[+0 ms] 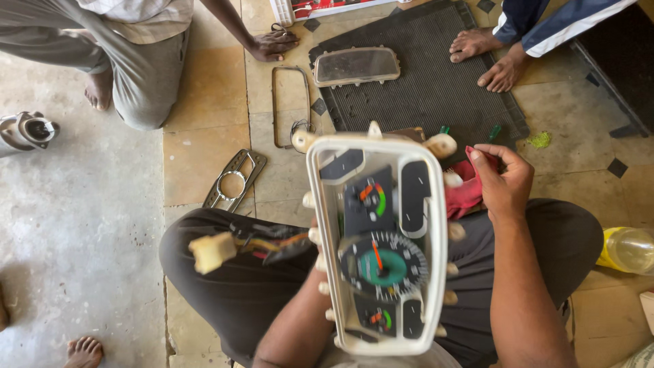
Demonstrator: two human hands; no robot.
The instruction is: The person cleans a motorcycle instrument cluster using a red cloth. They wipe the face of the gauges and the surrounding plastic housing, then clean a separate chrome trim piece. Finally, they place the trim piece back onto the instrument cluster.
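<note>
Head view looks straight down on a white-framed instrument cluster, held up on end over the person's lap. The left hand is behind the cluster, mostly hidden, with only fingertips showing along its left edge, so it seems to be closed around the housing from the back. Left of the cluster a cream connector plug dangles on coloured wires. Just right of the cluster's top corner, the right hand pinches a red cloth between thumb and fingers. Beyond the cluster, on a black ribbed mat, lies a clear lens cover; left of it on the tiles are a thin rectangular frame and a grey bezel. The cluster looks light and rigid but fragile: with the dials and needles exposed, the outer rim is the safest hold.
</note>
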